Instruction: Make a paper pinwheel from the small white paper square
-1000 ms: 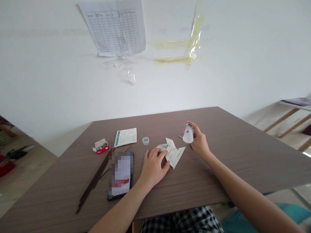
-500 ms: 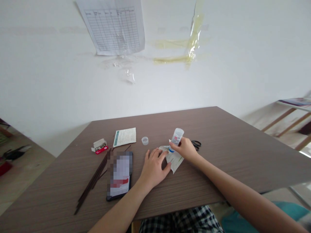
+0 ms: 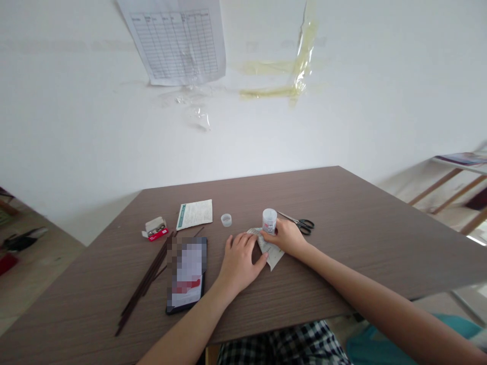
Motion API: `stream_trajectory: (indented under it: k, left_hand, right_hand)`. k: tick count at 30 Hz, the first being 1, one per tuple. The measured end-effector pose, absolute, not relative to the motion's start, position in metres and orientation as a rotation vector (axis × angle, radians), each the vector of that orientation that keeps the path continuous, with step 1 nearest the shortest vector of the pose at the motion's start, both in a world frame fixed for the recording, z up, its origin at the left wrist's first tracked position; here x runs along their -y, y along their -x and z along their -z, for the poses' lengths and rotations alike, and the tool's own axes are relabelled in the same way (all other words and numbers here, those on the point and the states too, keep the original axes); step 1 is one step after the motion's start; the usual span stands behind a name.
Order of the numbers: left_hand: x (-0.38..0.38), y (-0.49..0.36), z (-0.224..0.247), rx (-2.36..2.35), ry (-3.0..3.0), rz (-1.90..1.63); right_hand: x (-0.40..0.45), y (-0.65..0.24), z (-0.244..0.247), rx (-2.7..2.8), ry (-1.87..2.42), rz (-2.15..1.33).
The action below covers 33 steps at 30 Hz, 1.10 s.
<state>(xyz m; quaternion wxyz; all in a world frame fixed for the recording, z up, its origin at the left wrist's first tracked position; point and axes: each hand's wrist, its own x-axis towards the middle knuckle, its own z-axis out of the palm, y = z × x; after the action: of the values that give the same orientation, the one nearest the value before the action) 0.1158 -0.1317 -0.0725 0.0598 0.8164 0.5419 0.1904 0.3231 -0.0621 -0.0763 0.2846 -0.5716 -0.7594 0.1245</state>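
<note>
While my right fingers [image 3: 270, 238] grip one clear plastic bottle [image 3: 269, 220], inverted over one creased paper [image 3: 274, 256], my left fingers [image 3: 250, 244] lie spread at the paper's edge.

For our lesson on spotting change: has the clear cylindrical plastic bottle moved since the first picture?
Yes. The bottle has moved left, closer to the round translucent plastic cap, and is now over the creased white paper.
</note>
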Motion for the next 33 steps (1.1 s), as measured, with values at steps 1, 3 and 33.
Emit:
stream_trajectory:
  k: [1, 3, 33]
  left_hand:
    - [0.132, -0.116, 0.072, -1.643, -2.472, -0.575]
    - [0.132, -0.116, 0.071, -1.65, -2.474, -0.583]
    - [0.133, -0.115, 0.067, -1.643, -2.438, -0.549]
  right_hand:
    - [0.062, -0.323, 0.077, 2.036, 1.521, -0.335]
    - [0.062, -0.324, 0.077, 2.033, 1.507, -0.358]
    - [0.057, -0.342, 0.07, 1.431, 1.024, -0.854]
